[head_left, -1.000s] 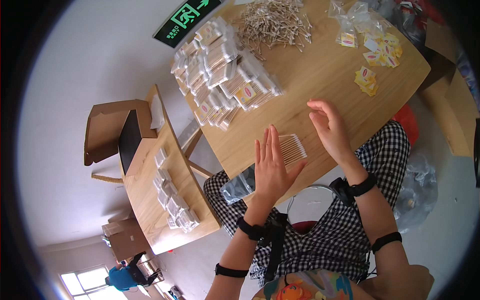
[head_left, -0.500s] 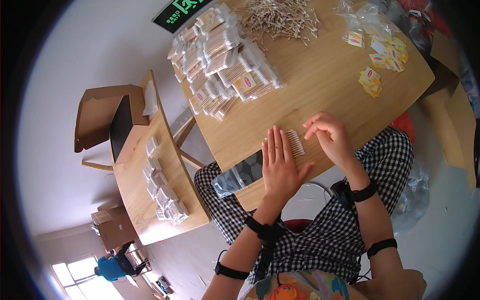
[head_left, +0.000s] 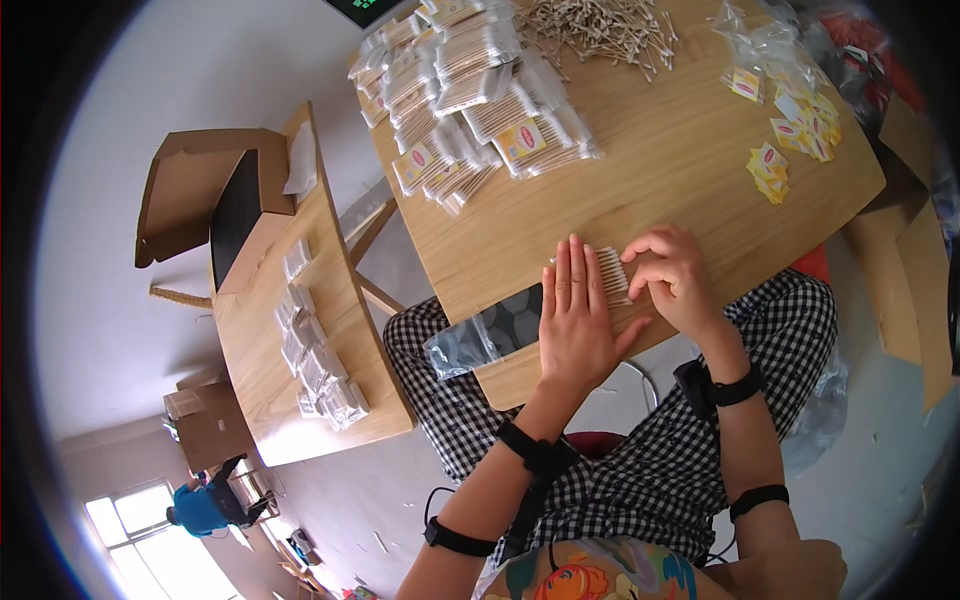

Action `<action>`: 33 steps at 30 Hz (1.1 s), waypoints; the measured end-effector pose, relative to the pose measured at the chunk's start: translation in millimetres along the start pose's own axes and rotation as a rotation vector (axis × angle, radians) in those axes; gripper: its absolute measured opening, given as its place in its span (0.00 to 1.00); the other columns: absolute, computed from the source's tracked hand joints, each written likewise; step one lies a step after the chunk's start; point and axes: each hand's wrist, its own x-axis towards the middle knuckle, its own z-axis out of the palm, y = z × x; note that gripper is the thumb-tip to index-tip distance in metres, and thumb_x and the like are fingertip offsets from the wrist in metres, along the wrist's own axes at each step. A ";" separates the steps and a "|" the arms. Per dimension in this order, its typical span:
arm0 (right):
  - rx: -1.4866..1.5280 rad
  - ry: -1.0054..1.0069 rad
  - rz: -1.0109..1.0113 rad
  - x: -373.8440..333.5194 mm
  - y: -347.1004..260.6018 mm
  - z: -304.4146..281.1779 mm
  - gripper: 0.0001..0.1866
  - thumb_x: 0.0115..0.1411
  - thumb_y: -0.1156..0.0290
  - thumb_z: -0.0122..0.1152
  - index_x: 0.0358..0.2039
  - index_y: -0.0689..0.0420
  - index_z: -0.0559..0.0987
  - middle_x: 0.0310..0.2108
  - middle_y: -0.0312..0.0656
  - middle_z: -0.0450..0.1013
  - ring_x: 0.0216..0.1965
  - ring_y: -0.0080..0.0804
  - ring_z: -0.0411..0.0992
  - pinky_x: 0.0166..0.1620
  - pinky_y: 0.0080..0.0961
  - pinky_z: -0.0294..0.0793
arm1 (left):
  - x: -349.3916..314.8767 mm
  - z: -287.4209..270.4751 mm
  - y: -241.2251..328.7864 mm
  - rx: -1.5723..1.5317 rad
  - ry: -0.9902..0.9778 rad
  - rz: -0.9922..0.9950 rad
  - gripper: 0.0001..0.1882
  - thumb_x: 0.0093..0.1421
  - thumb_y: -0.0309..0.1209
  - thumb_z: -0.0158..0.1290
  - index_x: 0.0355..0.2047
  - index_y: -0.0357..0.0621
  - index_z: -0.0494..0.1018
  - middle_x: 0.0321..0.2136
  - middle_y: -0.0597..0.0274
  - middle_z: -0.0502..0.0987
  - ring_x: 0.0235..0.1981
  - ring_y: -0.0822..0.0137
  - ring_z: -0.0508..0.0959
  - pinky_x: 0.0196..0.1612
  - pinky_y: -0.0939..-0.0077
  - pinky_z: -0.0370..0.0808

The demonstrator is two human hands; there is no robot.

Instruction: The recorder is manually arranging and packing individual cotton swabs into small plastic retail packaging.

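Observation:
A flat row of cotton swabs (head_left: 612, 272) lies on the round wooden table (head_left: 690, 170) near its front edge. My left hand (head_left: 575, 320) rests flat beside the swabs, fingers together and stretched out, its palm over the end of a clear plastic bag (head_left: 480, 335) that hangs off the table edge. My right hand (head_left: 675, 275) is curled on the other side of the swabs, its fingertips touching them. Both hands press against the row from either side.
A heap of filled swab packets (head_left: 470, 90) and a loose pile of swabs (head_left: 600, 25) lie at the table's far side. Small yellow labels (head_left: 770, 170) and bags (head_left: 765, 50) lie at the right. A second table (head_left: 270, 340) with packets and an open carton (head_left: 190, 195) stands left.
My right hand came down from above the table onto the swabs. My left hand slid forward flat against the row, and both now close in on it.

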 end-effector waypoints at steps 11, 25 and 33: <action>0.081 0.088 0.050 0.4 2.3 2.4 0.11 0.45 0.87 0.57 0.17 0.54 0.80 0.36 0.35 0.75 0.44 0.38 0.72 0.50 0.35 0.71 | 0.7 -0.7 -0.2 0.018 -0.002 0.004 0.58 0.59 0.64 0.52 0.69 0.22 0.49 0.71 0.34 0.49 0.75 0.44 0.46 0.74 0.50 0.45; 0.039 0.094 0.041 0.4 0.5 3.2 0.11 0.45 0.88 0.58 0.19 0.55 0.80 0.38 0.37 0.76 0.46 0.40 0.72 0.49 0.36 0.72 | 0.5 -0.7 -0.9 0.017 0.015 0.010 0.57 0.60 0.64 0.51 0.68 0.21 0.50 0.71 0.33 0.50 0.74 0.43 0.48 0.74 0.50 0.46; 0.017 0.097 0.060 1.3 0.7 4.9 0.11 0.46 0.88 0.57 0.21 0.56 0.81 0.39 0.38 0.76 0.47 0.41 0.72 0.49 0.36 0.73 | 0.5 -0.7 -0.4 0.016 0.018 0.011 0.56 0.60 0.64 0.51 0.68 0.21 0.51 0.71 0.33 0.50 0.74 0.43 0.48 0.74 0.50 0.46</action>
